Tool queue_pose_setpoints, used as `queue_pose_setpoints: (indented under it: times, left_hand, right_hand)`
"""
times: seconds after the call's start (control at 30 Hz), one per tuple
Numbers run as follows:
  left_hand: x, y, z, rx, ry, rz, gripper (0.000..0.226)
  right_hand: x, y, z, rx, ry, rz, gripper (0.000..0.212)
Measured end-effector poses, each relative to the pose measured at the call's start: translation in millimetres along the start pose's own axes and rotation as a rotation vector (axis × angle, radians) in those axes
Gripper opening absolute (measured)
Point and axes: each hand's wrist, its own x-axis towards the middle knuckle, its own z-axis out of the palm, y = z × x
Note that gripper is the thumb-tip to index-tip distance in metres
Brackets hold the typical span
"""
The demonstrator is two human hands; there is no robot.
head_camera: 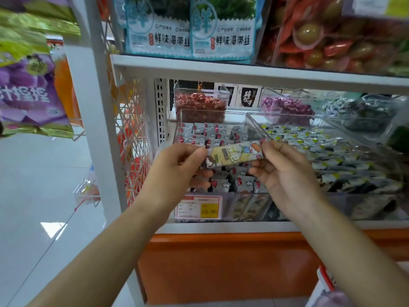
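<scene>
A small oblong snack packet [234, 155], yellow with cartoon figures, is held level in front of a shop shelf. My left hand [181, 167] pinches its left end between thumb and fingers. At the packet's right end, my right hand [285, 171] pinches it the same way. Directly behind the packet stands a clear plastic bin [183, 120] filled with several small grey-and-red wrapped packets.
A second clear bin [332, 147] of dark green-and-white packets lies to the right. Red [199, 103] and purple [285, 107] wrapped sweets fill bins behind. A price tag [199, 207] reads 15.80. Seaweed packs [188, 27] sit on the shelf above. A white shelf post [99, 129] and hanging bags stand left.
</scene>
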Motion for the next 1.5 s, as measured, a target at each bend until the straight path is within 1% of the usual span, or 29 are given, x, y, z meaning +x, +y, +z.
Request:
queue_pose_setpoints:
  times: [0.1,0.17,0.23,0.33,0.43,0.53,0.6,0.7,0.73,0.77,0.83,0.9,0.97,1.0,1.07,1.13,1.23,1.33,1.4,1.47,1.5]
  left_hand:
    - [0.7,-1.0,-0.8,-0.117,0.067,-0.068,0.021]
    - [1.5,-1.9,-1.7,-0.118,0.113,-0.097,0.022]
    - [1.9,-3.1,-1.1,-0.09,0.125,-0.088,0.024]
    - [0.8,-2.4,1.0,-0.09,0.145,-0.071,0.022]
    - [-0.2,0.3,-0.6,-0.168,0.165,-0.102,0.021]
    - [-0.8,4.6,-2.4,-0.317,0.115,-0.211,0.019]
    - [0.2,6.2,-2.1,-0.474,0.083,-0.295,0.017]
    - [2.1,6.5,-0.5,-0.667,0.065,-0.393,0.009]
    - [2.5,6.3,-0.1,-0.718,0.06,-0.418,0.004]
    - [2.3,6.7,0.4,-0.768,0.052,-0.436,0.007]
    - [1.6,7.6,1.1,-0.849,0.035,-0.462,0.027]
    - [1.5,9.1,1.0,-0.916,0.022,-0.484,0.035]
    - [2.2,10.4,0.1,-0.98,0.019,-0.513,0.031]
    - [2.4,11.5,-0.7,-0.995,0.016,-0.53,0.025]
    - [2.5,13.3,-1.0,-1.0,0.006,-0.556,0.01]
    - [1.7,15.1,-1.2,-0.999,0.004,-0.564,0.015]
    - [0.8,16.1,-1.0,-1.019,0.008,-0.549,0.006]
    - [0.6,15.3,-0.1,-0.98,-0.004,-0.513,0.01]
    - [1.4,12.5,-1.0,-0.856,-0.003,-0.441,0.01]
    - [3.0,9.6,-3.3,-0.605,0.014,-0.29,0.017]
    - [2.5,9.0,-4.2,-0.442,0.022,-0.202,0.021]
  right_hand:
    - [-4.8,1.2,1.3,0.048,-0.064,0.049,0.014]
    - [-7.7,2.2,2.4,0.033,-0.099,0.058,0.012]
    - [-9.5,3.5,3.0,-0.004,-0.11,0.057,0.012]
    - [-9.8,3.8,2.9,-0.042,-0.079,0.074,0.009]
    - [-7.4,1.9,1.4,0.025,-0.024,0.138,0.015]
    - [-4.7,-1.0,0.0,0.198,-0.01,0.261,0.013]
    - [-3.9,-2.2,0.7,0.339,-0.028,0.356,0.001]
    - [-3.2,-2.2,1.7,0.497,-0.008,0.419,0.01]
    - [-3.1,-2.7,2.0,0.527,0.005,0.427,0.009]
    - [-3.0,-2.9,2.0,0.553,0.014,0.432,0.008]
    - [-3.4,-3.6,3.0,0.583,0.022,0.432,0.012]
    - [-3.7,-3.9,3.6,0.589,0.018,0.435,0.012]
    - [-4.7,-5.0,4.6,0.582,0.011,0.442,0.013]
    - [-5.2,-5.5,4.9,0.581,0.01,0.447,0.014]
    - [-5.9,-6.4,5.1,0.588,0.009,0.449,0.013]
    - [-6.4,-6.7,5.7,0.604,0.001,0.431,0.008]
    - [-7.1,-7.3,5.8,0.602,-0.005,0.407,0.015]
    - [-7.1,-6.3,4.8,0.493,-0.001,0.399,0.008]
    - [-6.2,-4.5,1.8,0.299,0.017,0.345,0.011]
    - [-5.8,-2.6,-2.3,0.091,0.011,0.239,0.013]
    - [-6.2,-2.1,-4.2,0.004,-0.011,0.179,0.009]
